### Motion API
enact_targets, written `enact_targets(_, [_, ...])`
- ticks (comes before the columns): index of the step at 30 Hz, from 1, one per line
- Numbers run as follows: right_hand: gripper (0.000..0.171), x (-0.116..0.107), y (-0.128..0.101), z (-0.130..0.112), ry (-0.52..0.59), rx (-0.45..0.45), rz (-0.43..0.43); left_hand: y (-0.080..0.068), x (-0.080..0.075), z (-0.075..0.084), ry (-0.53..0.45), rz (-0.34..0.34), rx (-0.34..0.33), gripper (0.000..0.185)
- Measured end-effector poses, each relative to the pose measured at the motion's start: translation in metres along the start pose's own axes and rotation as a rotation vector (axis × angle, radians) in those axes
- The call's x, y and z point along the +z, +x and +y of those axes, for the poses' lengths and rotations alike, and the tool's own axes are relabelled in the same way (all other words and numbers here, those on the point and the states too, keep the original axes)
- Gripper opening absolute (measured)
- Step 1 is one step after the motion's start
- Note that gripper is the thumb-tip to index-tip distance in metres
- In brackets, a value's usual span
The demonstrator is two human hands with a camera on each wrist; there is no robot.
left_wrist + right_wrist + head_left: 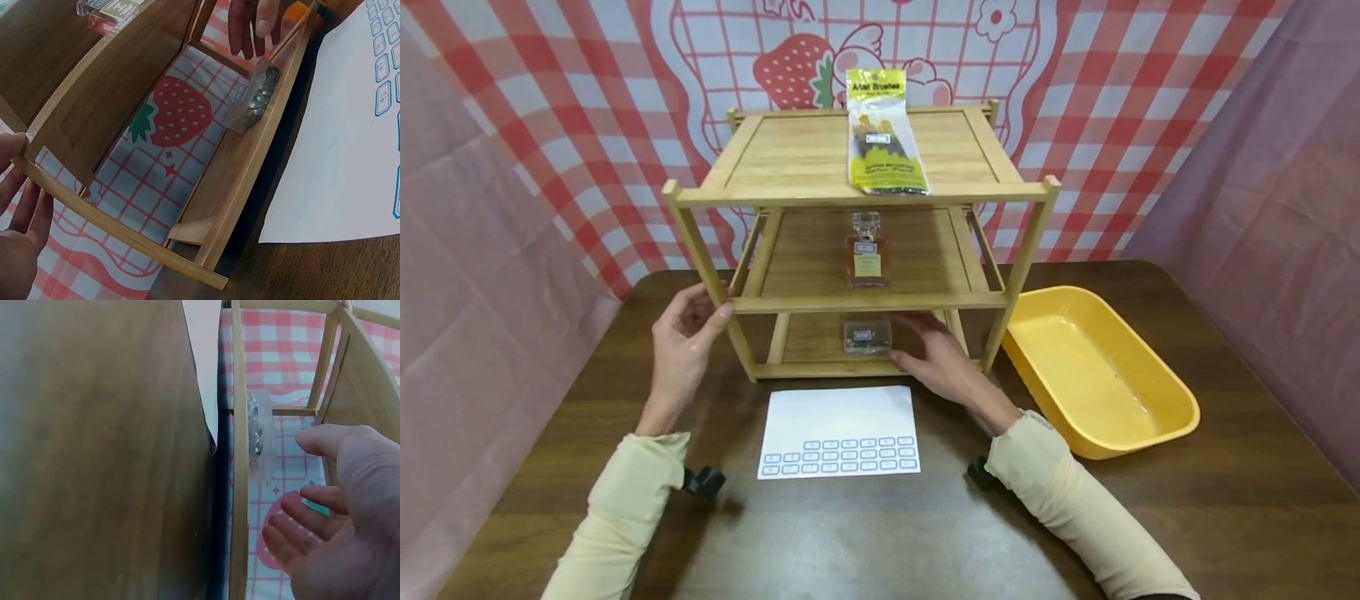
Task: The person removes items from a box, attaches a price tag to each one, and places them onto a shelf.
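Note:
A three-tier wooden shelf (865, 196) stands on the dark table. My left hand (700, 312) rests against its left front post at the level of the middle tier, the fingers (28, 212) nearly straight and the thumb on the corner. My right hand (925, 350) reaches into the bottom tier with relaxed, spread fingers (294, 531). Just left of it sits a small clear box (867, 336) of metal bits, also visible from the wrists (253, 100) (259, 434), and the hand does not hold it.
A yellow pack of artist brushes (883, 133) lies on the top tier and a perfume bottle (867, 254) stands on the middle one. A white sticker sheet (838, 429) lies before the shelf. A yellow tray (1180, 408) sits to the right. Checked cloth hangs behind.

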State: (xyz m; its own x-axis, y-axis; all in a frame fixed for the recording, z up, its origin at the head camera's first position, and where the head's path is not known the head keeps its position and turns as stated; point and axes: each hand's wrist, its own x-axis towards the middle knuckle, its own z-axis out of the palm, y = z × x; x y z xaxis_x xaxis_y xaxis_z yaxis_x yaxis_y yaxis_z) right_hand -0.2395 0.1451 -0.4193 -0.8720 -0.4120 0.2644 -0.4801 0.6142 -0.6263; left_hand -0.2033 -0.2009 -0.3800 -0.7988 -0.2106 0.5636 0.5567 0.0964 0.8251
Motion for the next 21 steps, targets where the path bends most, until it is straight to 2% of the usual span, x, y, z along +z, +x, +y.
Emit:
enact_targets(7, [0.058, -0.007, -0.018, -0.004, -0.019, -0.014, 0.054, -0.001, 0.000, 0.001, 0.003, -0.008, 0.016, 0.034])
enact_targets(13, [0.057, -0.016, -0.036, -0.008, -0.052, -0.041, 0.076, -0.004, -0.002, 0.003, -0.028, 0.006, 0.000, 0.044])
enact_targets(21, [0.054, -0.028, -0.058, -0.006, -0.090, -0.065, 0.087, -0.014, -0.013, 0.006, 0.012, -0.005, -0.027, 0.047])
